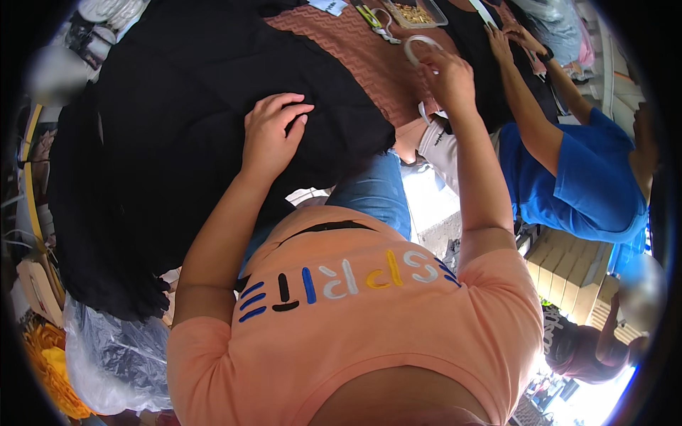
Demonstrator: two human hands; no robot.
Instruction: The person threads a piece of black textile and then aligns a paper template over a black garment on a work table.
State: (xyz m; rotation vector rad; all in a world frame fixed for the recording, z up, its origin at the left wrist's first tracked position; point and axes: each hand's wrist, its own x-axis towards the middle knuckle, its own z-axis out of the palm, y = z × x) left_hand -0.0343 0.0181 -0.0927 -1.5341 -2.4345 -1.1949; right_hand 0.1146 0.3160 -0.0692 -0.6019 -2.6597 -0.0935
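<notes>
Black cloth [163,142] is spread over the left and middle of the table, its edge hanging toward my lap. Resting on it, palm down with fingers lightly bent and apart, is my left hand [273,135]; nothing is in it. My right hand [449,82] is farther off to the right, above a brownish-pink cloth with a wavy pattern [337,32]. Its fingers pinch a white ring that looks like a roll of tape [410,48]. Just beyond lie yellow-green thread snips [370,15] with a white cord, beside a clear plastic tub [444,19] of small gold-coloured pieces.
A co-worker in a blue shirt [575,181] works close on my right, both hands on black cloth with a white strip. Another person [582,351] is at the lower right. Clear plastic bags [117,362] and orange cloth [50,369] lie at the lower left.
</notes>
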